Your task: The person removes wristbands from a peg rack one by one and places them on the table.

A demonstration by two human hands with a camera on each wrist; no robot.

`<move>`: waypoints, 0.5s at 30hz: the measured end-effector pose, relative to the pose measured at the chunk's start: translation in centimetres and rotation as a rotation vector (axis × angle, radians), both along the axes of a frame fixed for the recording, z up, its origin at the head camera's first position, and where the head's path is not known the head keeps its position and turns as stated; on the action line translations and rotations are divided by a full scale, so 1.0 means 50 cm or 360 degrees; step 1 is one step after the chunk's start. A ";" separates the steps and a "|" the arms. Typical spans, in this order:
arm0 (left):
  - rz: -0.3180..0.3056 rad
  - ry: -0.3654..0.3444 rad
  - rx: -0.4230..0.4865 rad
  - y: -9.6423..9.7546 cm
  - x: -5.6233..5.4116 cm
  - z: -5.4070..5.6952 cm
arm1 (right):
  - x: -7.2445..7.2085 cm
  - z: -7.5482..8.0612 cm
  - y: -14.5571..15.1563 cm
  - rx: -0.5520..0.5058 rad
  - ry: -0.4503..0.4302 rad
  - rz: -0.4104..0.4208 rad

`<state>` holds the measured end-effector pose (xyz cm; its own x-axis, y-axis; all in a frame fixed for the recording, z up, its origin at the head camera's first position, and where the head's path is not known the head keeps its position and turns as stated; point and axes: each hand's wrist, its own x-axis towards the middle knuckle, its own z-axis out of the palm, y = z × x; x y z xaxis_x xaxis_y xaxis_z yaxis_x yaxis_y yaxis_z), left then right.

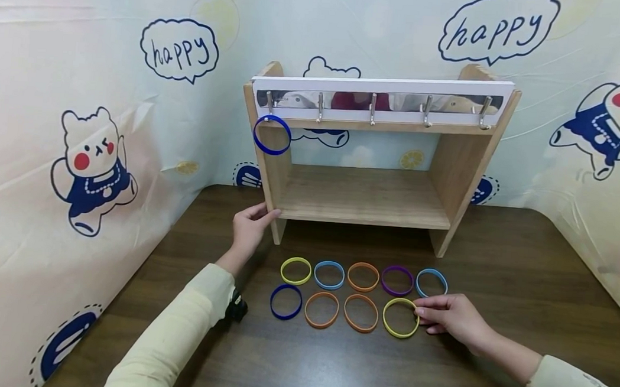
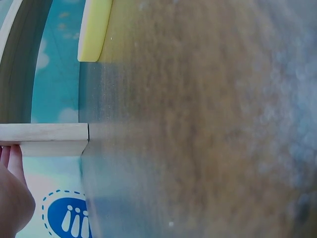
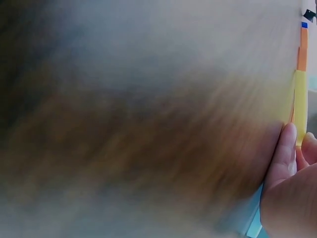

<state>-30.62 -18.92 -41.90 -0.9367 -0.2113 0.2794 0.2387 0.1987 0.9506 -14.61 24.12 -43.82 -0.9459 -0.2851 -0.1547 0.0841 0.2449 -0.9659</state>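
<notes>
A two-tier wooden rack stands at the back of the table, with a white hook strip along its top. A dark blue silicone wristband hangs from its leftmost hook. My left hand grips the lower front of the rack's left side panel; in the left wrist view its fingers lie against that panel. Thumb and fingers of my right hand pinch the right edge of a yellow wristband, the rightmost in the front row. The right wrist view shows this yellow band between the fingertips.
The front row also has a dark blue wristband and orange ones. Behind lie yellow, light blue, orange and purple wristbands, plus another light blue one close by my right fingers. Printed cloth surrounds the table.
</notes>
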 end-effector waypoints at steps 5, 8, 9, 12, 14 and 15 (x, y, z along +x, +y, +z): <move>0.0013 0.0015 -0.0003 0.001 -0.001 -0.003 | 0.000 0.000 -0.002 0.0017 -0.0005 -0.0023; 0.0013 0.0006 -0.0004 -0.001 -0.001 -0.005 | 0.000 0.000 -0.003 0.0020 -0.0008 -0.0036; 0.0012 0.0001 -0.0006 -0.001 -0.001 -0.006 | 0.000 0.000 -0.003 0.0019 -0.0008 -0.0040; 0.0009 -0.0003 -0.0008 -0.002 -0.002 -0.007 | 0.001 0.001 -0.003 0.0015 -0.0006 -0.0046; 0.0009 -0.0001 -0.0012 -0.001 -0.003 -0.006 | 0.002 0.002 -0.003 0.0011 -0.0004 -0.0045; 0.0012 0.0004 -0.0010 -0.001 -0.004 -0.006 | 0.002 0.002 -0.003 0.0009 -0.0003 -0.0044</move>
